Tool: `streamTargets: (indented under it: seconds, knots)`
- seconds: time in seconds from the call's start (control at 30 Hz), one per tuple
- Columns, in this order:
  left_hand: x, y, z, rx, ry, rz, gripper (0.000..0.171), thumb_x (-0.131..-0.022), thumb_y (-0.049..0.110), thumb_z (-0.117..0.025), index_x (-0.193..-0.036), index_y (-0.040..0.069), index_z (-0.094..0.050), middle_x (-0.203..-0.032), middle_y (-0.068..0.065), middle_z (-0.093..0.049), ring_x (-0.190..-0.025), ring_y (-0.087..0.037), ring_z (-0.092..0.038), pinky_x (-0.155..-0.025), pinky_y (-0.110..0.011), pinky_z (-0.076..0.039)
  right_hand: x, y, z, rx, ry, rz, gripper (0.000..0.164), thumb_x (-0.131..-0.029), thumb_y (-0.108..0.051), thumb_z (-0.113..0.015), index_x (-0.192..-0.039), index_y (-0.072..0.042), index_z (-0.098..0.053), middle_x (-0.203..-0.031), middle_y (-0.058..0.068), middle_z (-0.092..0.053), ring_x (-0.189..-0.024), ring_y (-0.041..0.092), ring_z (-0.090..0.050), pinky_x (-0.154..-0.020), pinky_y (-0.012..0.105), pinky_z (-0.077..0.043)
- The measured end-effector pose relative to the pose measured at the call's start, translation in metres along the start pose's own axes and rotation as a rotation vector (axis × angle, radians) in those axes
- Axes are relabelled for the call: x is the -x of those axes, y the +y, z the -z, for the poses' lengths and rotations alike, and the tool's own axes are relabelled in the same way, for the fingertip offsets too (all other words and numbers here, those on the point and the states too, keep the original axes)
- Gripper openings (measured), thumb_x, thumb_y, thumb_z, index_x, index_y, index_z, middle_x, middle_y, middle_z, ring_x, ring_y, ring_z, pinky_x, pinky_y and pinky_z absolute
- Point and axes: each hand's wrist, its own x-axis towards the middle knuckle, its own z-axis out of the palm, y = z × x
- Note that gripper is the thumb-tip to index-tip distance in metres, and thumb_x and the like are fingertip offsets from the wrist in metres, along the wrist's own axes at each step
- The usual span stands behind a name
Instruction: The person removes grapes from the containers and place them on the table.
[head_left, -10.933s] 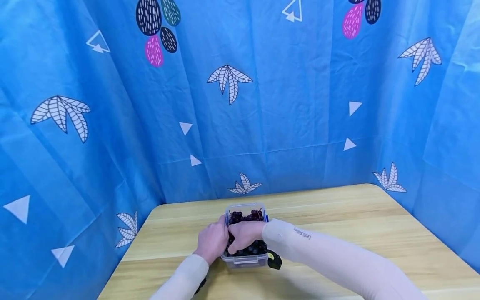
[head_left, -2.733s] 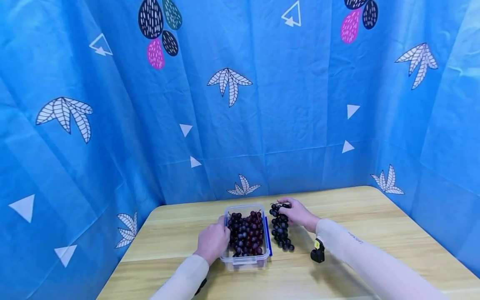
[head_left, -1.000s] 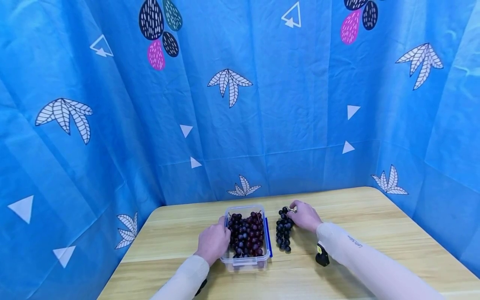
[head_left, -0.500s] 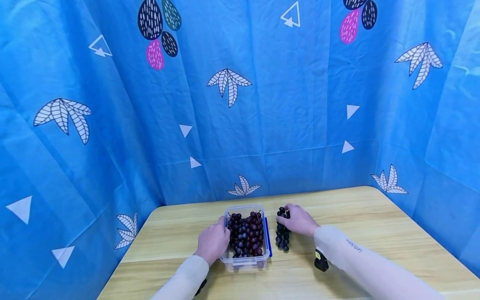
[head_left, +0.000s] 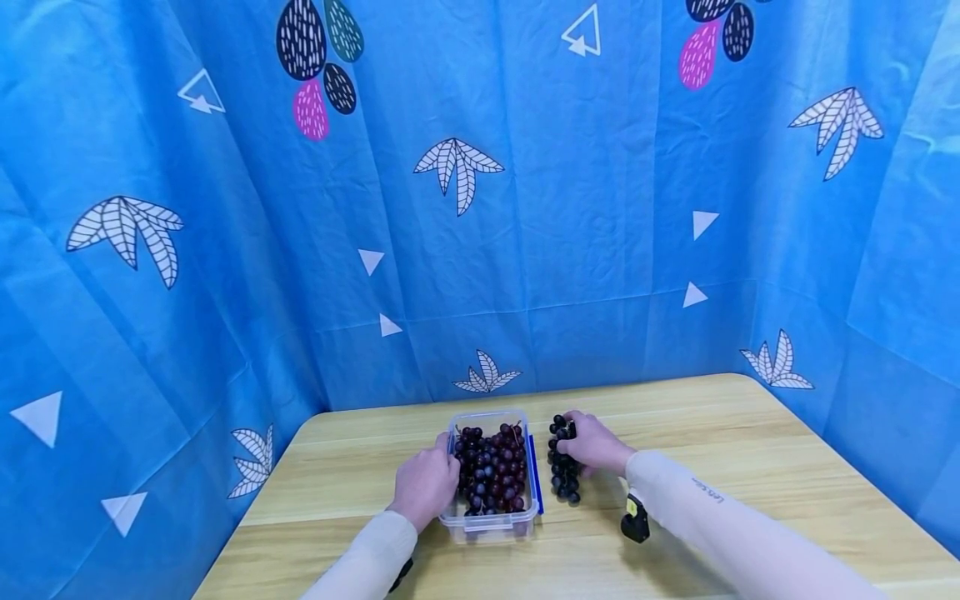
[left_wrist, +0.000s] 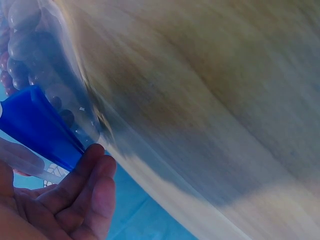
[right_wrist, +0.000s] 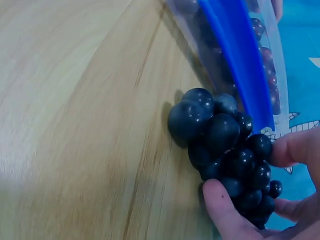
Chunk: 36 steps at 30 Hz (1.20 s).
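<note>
A clear plastic box (head_left: 489, 523) full of dark red and black grapes (head_left: 491, 471) stands on the table. My left hand (head_left: 426, 482) grips its left wall near the rim; the left wrist view shows the fingers (left_wrist: 95, 192) by a blue side clip (left_wrist: 42, 127). Just right of the box lies a bunch of black grapes (head_left: 562, 475). My right hand (head_left: 594, 442) holds this bunch at its far end. Seen from the right wrist, thumb and fingers (right_wrist: 222, 207) curl round the bunch from both sides, and its wider end rests on the wood.
The wooden table (head_left: 712, 467) reaches back to a blue patterned curtain (head_left: 585, 208), which also hangs at both sides. Along the box's right wall a blue clip (head_left: 535, 475) hangs down, close to the loose bunch.
Over the last second my right hand has come slightly nearer the box and taken a fuller hold of the black grapes. Earlier it was inside the box. The left hand stays put.
</note>
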Motion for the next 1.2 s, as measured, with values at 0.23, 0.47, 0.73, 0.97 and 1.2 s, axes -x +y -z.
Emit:
streamTargets:
  seconds: [0.23, 0.47, 0.73, 0.97, 1.2]
  knots:
    - [-0.001, 0.000, -0.001, -0.008, -0.009, 0.015, 0.053, -0.100, 0.025, -0.049, -0.147, 0.001, -0.047, -0.094, -0.017, -0.073, -0.051, -0.016, -0.050, -0.046, -0.034, -0.045, 0.001, -0.001, 0.001, -0.083, -0.015, 0.013, 0.063, -0.091, -0.001, -0.061, -0.150, -0.002, -0.039, -0.139, 0.036, -0.048, -0.058, 0.027, -0.063, -0.051, 0.041, -0.057]
    - [-0.002, -0.001, -0.001, -0.007, 0.004, 0.005, 0.052, -0.099, 0.025, -0.050, -0.146, 0.001, -0.049, -0.098, -0.018, -0.074, -0.057, -0.018, -0.056, -0.051, -0.039, -0.050, 0.003, -0.003, -0.002, -0.129, -0.033, 0.038, 0.061, -0.093, 0.002, -0.056, -0.151, -0.005, -0.041, -0.151, 0.033, -0.040, -0.047, 0.018, -0.048, -0.054, 0.040, -0.056]
    - [0.000, 0.000, 0.000, 0.016, 0.001, 0.007, 0.052, -0.099, 0.024, -0.050, -0.146, 0.001, -0.048, -0.087, -0.015, -0.072, -0.050, -0.016, -0.049, -0.047, -0.034, -0.045, 0.005, -0.005, -0.008, -0.084, -0.028, 0.025, 0.063, -0.093, -0.019, -0.068, -0.149, -0.004, -0.044, -0.138, 0.027, -0.054, -0.052, 0.020, -0.055, -0.054, 0.039, -0.056]
    - [0.000, 0.000, 0.000, 0.017, -0.007, 0.008, 0.053, -0.099, 0.024, -0.050, -0.147, 0.001, -0.047, -0.087, -0.014, -0.071, -0.050, -0.016, -0.049, -0.048, -0.034, -0.045, 0.006, -0.009, -0.011, -0.014, -0.060, -0.008, 0.086, -0.079, -0.025, -0.082, -0.152, -0.009, -0.040, -0.148, 0.027, -0.037, -0.058, 0.018, -0.053, -0.051, 0.037, -0.055]
    - [-0.001, 0.000, 0.000, -0.010, 0.003, 0.009, 0.052, -0.099, 0.025, -0.050, -0.146, 0.002, -0.049, -0.097, -0.017, -0.074, -0.059, -0.019, -0.057, -0.054, -0.039, -0.051, 0.006, -0.011, -0.012, -0.007, -0.068, -0.011, 0.082, -0.080, -0.015, -0.076, -0.153, -0.010, -0.039, -0.147, 0.027, -0.035, -0.055, 0.016, -0.049, -0.047, 0.033, -0.051]
